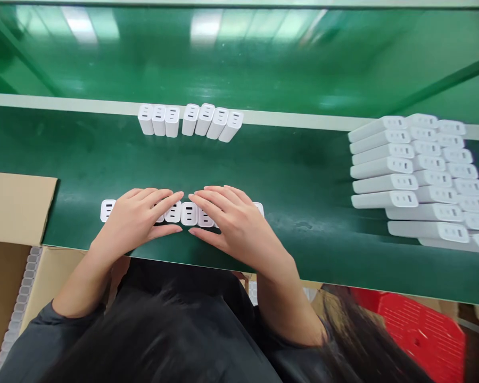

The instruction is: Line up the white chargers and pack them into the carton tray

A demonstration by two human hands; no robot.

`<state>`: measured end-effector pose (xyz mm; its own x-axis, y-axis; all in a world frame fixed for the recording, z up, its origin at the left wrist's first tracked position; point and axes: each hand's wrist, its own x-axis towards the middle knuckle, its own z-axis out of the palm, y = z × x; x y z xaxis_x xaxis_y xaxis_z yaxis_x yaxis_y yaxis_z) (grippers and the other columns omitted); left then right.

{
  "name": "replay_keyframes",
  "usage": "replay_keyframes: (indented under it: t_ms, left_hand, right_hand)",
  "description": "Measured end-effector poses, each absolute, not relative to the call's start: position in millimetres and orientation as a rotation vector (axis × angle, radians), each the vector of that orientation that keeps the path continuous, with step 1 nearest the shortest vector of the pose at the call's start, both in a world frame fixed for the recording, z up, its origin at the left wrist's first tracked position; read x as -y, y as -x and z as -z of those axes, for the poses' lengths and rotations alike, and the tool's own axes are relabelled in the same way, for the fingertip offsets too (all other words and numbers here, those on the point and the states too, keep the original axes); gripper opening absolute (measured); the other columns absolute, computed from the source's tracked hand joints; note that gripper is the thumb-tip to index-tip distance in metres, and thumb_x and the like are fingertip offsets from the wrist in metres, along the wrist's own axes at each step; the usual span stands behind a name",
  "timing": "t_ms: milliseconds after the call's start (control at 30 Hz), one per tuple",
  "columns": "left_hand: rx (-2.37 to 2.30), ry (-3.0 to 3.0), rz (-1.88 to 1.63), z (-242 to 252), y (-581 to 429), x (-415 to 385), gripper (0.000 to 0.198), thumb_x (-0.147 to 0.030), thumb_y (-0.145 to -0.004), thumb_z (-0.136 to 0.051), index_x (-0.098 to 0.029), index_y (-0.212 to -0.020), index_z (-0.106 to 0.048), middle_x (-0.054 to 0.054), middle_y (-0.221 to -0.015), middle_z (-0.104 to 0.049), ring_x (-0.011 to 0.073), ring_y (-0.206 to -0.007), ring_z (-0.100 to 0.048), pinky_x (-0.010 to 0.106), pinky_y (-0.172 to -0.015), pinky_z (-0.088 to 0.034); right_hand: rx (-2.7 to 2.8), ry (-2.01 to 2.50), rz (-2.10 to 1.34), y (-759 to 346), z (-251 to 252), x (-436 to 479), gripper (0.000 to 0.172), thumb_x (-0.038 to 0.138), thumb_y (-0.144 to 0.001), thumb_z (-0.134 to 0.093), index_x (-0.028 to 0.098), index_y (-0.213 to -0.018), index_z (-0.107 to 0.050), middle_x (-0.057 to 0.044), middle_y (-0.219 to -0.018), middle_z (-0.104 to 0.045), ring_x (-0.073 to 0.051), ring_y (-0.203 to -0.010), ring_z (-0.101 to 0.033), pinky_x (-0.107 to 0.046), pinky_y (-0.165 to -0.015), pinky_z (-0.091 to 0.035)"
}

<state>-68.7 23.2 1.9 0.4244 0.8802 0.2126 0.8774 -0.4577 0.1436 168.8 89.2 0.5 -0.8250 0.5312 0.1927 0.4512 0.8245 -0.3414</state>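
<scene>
A row of white USB chargers [189, 214] stands on the green workbench in front of me, port faces up. My left hand [133, 221] lies over the left part of the row, fingers along the far side and thumb along the near side. Over the right part, my right hand [237, 223] takes a mirrored grip, its thumb also on the near side. The fingertips of the two hands nearly meet at the middle. Palms and fingers hide most of the chargers; some show in the gap and at both ends.
Two short groups of chargers [158, 121] stand farther back near a pale strip. Stacked chargers [383, 167] fill the right side of the green bench [295, 175]. An open cardboard box [18, 207] with white pieces is at left; a red stool [423, 335] stands lower right.
</scene>
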Motion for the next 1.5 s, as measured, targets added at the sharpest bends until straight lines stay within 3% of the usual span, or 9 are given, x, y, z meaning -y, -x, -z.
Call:
replay_keyframes:
  t_ms: [100, 200, 300, 500, 700, 1033, 1333, 1500]
  left_hand:
    - [-1.645, -2.654, -0.386, 3.0, 68.3, -25.6, 0.047, -0.053, -0.096, -0.056, -0.020, -0.128, -0.061, 0.007, -0.114, -0.074, 0.0215, -0.091, -0.071, 0.034, -0.073, -0.050]
    - [-1.640, -2.661, -0.409, 5.4, 69.9, -26.3, 0.045, -0.053, -0.095, -0.057, -0.019, -0.125, -0.062, 0.006, -0.106, -0.075, 0.0201, -0.084, -0.070, 0.033, -0.068, -0.049]
    - [-1.633, -2.672, -0.401, 4.8, 71.1, -26.4, 0.044, -0.052, -0.095, -0.058, -0.018, -0.123, -0.062, 0.005, -0.105, -0.075, 0.0195, -0.083, -0.070, 0.033, -0.068, -0.049]
    - [-1.618, -2.723, -0.346, -2.1, 67.4, -25.9, 0.048, -0.051, -0.094, -0.060, -0.016, -0.126, -0.060, 0.008, -0.115, -0.073, 0.0226, -0.093, -0.070, 0.036, -0.076, -0.051]
    - [-1.537, -2.818, -0.345, -10.1, 47.6, -33.2, 0.052, -0.052, -0.093, -0.061, -0.012, -0.127, -0.059, 0.010, -0.120, -0.071, 0.0250, -0.102, -0.068, 0.037, -0.082, -0.050]
    - [-1.488, -2.823, -0.255, -9.1, 24.5, -45.9, 0.052, -0.052, -0.092, -0.062, -0.012, -0.125, -0.059, 0.009, -0.118, -0.071, 0.0250, -0.102, -0.067, 0.038, -0.082, -0.048]
    - [-1.417, -2.823, -0.278, -7.6, 7.2, -52.3, 0.052, -0.050, -0.093, -0.062, -0.011, -0.127, -0.058, 0.009, -0.116, -0.071, 0.0227, -0.100, -0.067, 0.036, -0.079, -0.048]
    - [-1.427, -2.793, -0.258, -8.6, 1.4, -53.8, 0.042, -0.044, -0.095, -0.062, -0.013, -0.124, -0.060, 0.007, -0.110, -0.073, 0.0195, -0.088, -0.068, 0.034, -0.074, -0.048]
  right_hand:
    - [2.688, 0.737, -0.434, -162.1, 0.4, -87.5, 0.038, 0.033, -0.094, -0.065, 0.015, -0.126, -0.061, -0.012, -0.123, -0.070, -0.030, -0.118, -0.062, -0.053, -0.108, -0.043]
    - [2.491, 0.708, -0.603, -170.6, -6.8, -89.7, 0.032, 0.033, -0.094, -0.065, 0.021, -0.123, -0.062, -0.008, -0.117, -0.072, -0.025, -0.111, -0.066, -0.047, -0.103, -0.049]
    - [2.139, 0.801, -0.687, -197.8, -13.8, -96.2, 0.040, 0.032, -0.089, -0.071, 0.026, -0.127, -0.061, -0.007, -0.118, -0.070, -0.025, -0.107, -0.067, -0.042, -0.091, -0.057]
    - [1.796, 1.161, -0.496, -265.5, 12.6, -106.6, 0.048, 0.034, -0.082, -0.078, 0.032, -0.128, -0.064, -0.006, -0.118, -0.067, -0.028, -0.106, -0.067, -0.046, -0.087, -0.060]
    - [1.712, 1.302, -0.494, -290.3, 48.8, -103.5, 0.050, 0.035, -0.079, -0.079, 0.029, -0.127, -0.064, -0.007, -0.118, -0.066, -0.027, -0.107, -0.066, -0.045, -0.085, -0.062]
    - [1.791, 1.247, -0.488, -278.1, 47.0, -112.8, 0.050, 0.033, -0.081, -0.077, 0.029, -0.128, -0.061, -0.007, -0.124, -0.065, -0.027, -0.114, -0.064, -0.045, -0.087, -0.061]
    - [1.808, 1.218, -0.540, -277.7, 55.8, -111.9, 0.048, 0.028, -0.082, -0.075, 0.027, -0.128, -0.060, -0.007, -0.125, -0.065, -0.027, -0.114, -0.065, -0.043, -0.086, -0.062]
    - [1.876, 1.219, -0.506, -279.1, 51.6, -110.3, 0.046, 0.029, -0.084, -0.074, 0.027, -0.128, -0.060, -0.007, -0.123, -0.067, -0.026, -0.111, -0.066, -0.043, -0.086, -0.062]
